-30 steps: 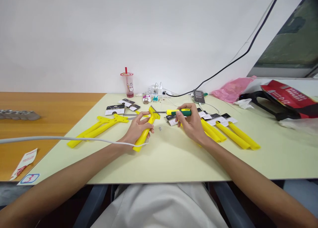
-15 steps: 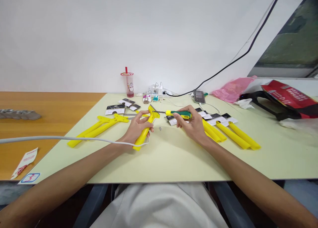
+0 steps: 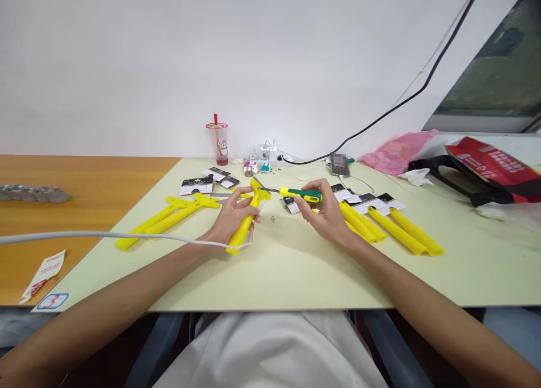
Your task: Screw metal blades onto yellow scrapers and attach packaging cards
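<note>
My left hand (image 3: 235,216) is wrapped round a yellow plastic handle with a Y-shaped head (image 3: 245,224), tilted with its head up and away from me. A thin dark metal strip shows at that head. In my right hand (image 3: 323,210) is a green and yellow screwdriver (image 3: 302,195), lying nearly level. Its shaft points left and the tip meets the head, though the exact contact is too small to make out. Small metal pieces, apparently screws (image 3: 273,219), lie on the table between my hands.
Two more Y-headed yellow handles (image 3: 177,218) lie left; several yellow tubes (image 3: 397,230) lie right by black-and-white cards (image 3: 372,203). A cup with a straw (image 3: 220,145) and a power strip (image 3: 265,152) stand at the back. A grey cable (image 3: 105,235) crosses in front of my left arm.
The screwdriver and my right hand have shifted very slightly left, and the grip on its handle has turned a little. My left hand keeps its hold on the yellow handle.
</note>
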The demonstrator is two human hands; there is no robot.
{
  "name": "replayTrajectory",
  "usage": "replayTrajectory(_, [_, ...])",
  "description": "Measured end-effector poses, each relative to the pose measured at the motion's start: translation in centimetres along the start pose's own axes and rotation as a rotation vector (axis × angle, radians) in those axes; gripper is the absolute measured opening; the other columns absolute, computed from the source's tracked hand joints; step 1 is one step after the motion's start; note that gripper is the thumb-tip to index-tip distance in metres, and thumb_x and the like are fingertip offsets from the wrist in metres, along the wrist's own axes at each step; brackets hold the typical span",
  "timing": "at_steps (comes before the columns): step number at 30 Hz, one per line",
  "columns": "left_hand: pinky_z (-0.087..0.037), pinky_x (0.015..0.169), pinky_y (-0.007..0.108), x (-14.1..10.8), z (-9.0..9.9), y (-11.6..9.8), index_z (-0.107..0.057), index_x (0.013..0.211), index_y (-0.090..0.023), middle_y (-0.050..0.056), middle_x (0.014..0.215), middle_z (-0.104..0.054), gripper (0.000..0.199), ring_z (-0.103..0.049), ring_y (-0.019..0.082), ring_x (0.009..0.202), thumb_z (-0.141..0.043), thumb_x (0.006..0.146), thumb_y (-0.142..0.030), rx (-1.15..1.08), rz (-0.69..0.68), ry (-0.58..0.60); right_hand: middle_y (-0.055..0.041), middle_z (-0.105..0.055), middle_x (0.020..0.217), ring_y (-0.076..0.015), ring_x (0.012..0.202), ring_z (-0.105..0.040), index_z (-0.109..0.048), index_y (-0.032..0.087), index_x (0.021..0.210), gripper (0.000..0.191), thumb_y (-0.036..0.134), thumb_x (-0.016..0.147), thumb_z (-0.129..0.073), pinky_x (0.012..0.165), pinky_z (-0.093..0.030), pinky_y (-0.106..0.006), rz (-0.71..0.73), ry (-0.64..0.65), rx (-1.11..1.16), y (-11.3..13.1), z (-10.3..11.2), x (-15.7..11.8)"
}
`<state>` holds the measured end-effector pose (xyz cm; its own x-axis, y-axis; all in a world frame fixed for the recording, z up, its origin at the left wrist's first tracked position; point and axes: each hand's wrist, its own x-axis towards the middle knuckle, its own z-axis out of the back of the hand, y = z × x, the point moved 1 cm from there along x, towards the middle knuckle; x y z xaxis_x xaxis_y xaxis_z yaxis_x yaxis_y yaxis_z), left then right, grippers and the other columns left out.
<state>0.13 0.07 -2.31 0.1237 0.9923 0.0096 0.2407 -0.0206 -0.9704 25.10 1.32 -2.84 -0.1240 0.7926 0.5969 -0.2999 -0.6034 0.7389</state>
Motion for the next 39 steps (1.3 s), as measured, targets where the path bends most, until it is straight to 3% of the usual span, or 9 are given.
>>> replayTrajectory(9, [-0.05,0.047,0.023,0.2,0.1,0.2,-0.057,0.122,-0.023,-0.001,0.092,-0.073,0.064,-0.069,0.014,0.06,-0.088,0.066,-0.018,-0.01,-0.005,-0.006,-0.0021,-0.065,0.093,-0.0181,0.069,-0.062,-0.054,0.027,0.112,0.03,0.049,0.103,-0.073,0.058,-0.054,-0.033,0.039,0.037,-0.066,0.0,0.2,-0.1])
replayTrajectory(17, [-0.05,0.045,0.024,0.5,0.3,0.1,-0.058,0.124,-0.022,-0.001,0.091,-0.073,0.066,-0.068,0.015,0.058,-0.087,0.065,-0.016,-0.005,-0.017,-0.039,0.0001,-0.069,0.081,-0.0167,0.063,-0.064,-0.062,0.024,0.108,0.038,0.058,0.101,-0.078,0.058,-0.052,-0.031,0.021,0.031,-0.086,0.2,0.2,0.1])
replayTrajectory(31, [-0.049,0.046,0.024,0.1,0.1,0.1,-0.058,0.123,-0.022,0.001,0.094,-0.074,0.063,-0.068,0.015,0.058,-0.085,0.067,-0.013,0.004,-0.002,-0.056,0.0057,-0.058,0.056,-0.0116,0.047,-0.044,-0.061,0.024,0.087,0.05,0.071,0.096,-0.077,0.047,-0.034,-0.029,-0.013,-0.028,-0.145,0.9,0.2,0.4])
replayTrajectory(39, [-0.051,0.046,0.024,0.2,0.0,0.3,-0.061,0.129,-0.021,0.005,0.103,-0.077,0.067,-0.07,0.014,0.06,-0.087,0.068,-0.013,-0.046,0.003,-0.036,0.005,-0.059,0.065,-0.012,0.049,-0.049,-0.067,0.024,0.102,0.041,0.063,0.098,-0.08,0.045,-0.037,-0.027,-0.052,-0.095,-0.013,-0.2,0.0,0.1])
